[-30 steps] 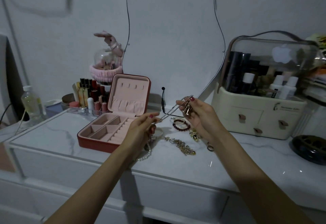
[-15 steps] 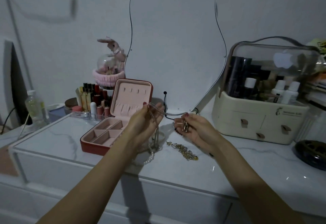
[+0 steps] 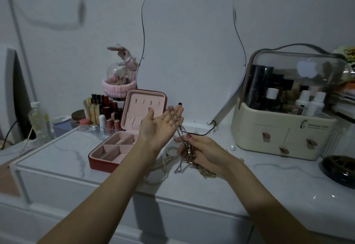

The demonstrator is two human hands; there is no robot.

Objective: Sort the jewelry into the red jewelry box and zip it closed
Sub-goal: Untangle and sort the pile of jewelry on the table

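Head view: the left hand (image 3: pixel 163 122) is spread flat, the chain (image 3: pixel 175 118) draped over its fingers; the right hand (image 3: pixel 201 150) pinches the chain's lower end; fold it small, then lower it slowly into the open red box (image 3: pixel 107 162).

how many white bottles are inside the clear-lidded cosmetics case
3 show: a black-capped white bottle left of centre, and two white bottles side by side at its right. More may hide behind.

The jewelry box (image 3: pixel 107 164) was red outside and pink inside; the chain (image 3: pixel 177 122) was silver, the tabletop (image 3: pixel 57 153) white marble.
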